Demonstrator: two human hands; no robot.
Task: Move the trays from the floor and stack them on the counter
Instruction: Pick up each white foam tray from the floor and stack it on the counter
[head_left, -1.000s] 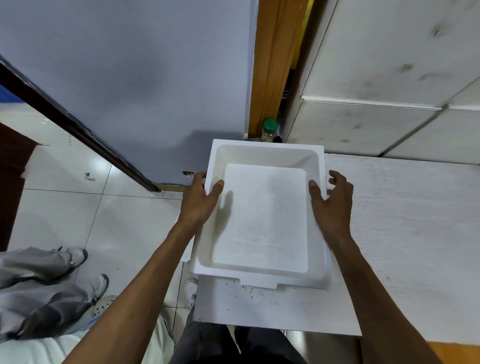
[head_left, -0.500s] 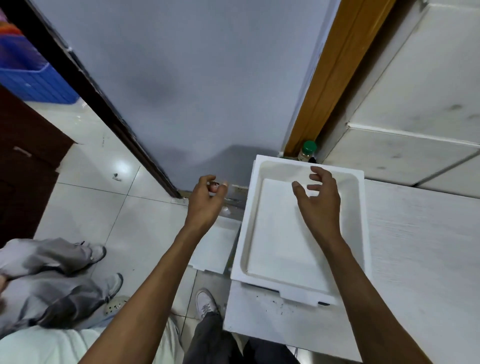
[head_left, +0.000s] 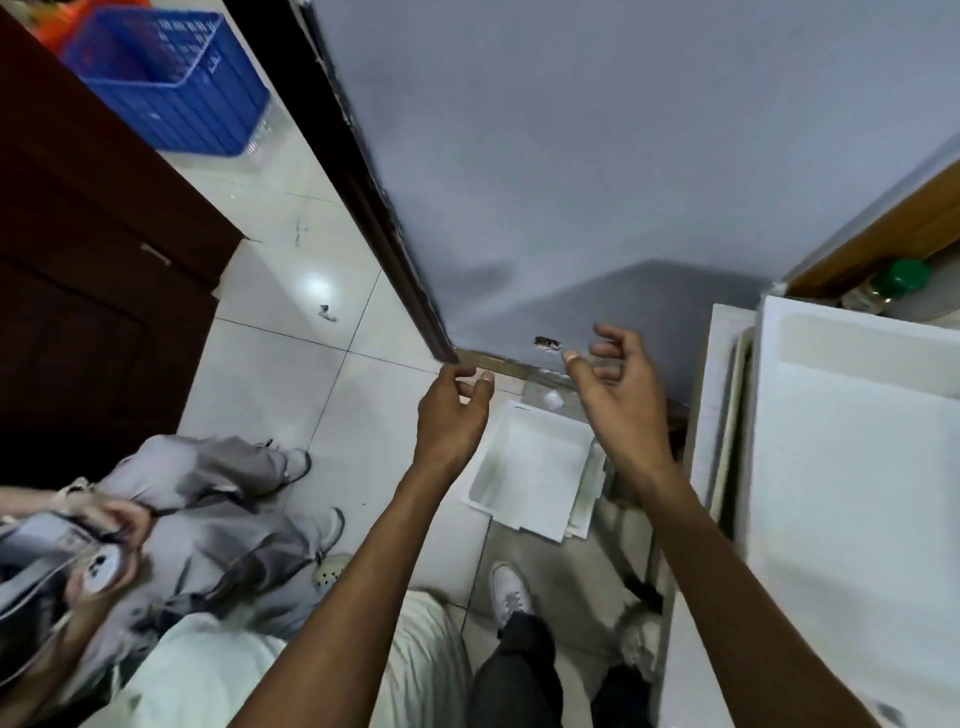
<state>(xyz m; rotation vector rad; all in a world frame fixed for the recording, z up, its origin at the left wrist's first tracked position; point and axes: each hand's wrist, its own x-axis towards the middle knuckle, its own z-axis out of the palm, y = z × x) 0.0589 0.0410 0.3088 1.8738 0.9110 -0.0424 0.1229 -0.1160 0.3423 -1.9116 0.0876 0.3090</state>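
Both hands have left the white tray (head_left: 857, 467) and swung out past the counter's (head_left: 722, 374) left edge, and the view has turned with them towards the tiled floor (head_left: 311, 374). That tray sits at the counter's far left corner, its hollow side up, nothing touching it. Beyond its far rim stands a green-capped bottle (head_left: 896, 280). The left hand (head_left: 452, 410) hangs in the air with its fingers loosely curled, thumb near the forefinger, holding nothing. The right hand (head_left: 623, 405) is beside it, fingers half bent and apart (also holding nothing). Between and below them a stack of trays (head_left: 530, 467) lies on the floor, close to the foot of the grey wall (head_left: 571, 156) and just left of the counter, the top one hollow side up. A white shoe (head_left: 511, 592) stands on the tiles nearer the camera. At the left a seated person (head_left: 208, 519) in grey trousers shows, and a blue crate (head_left: 171, 83) sits at the floor's far left.
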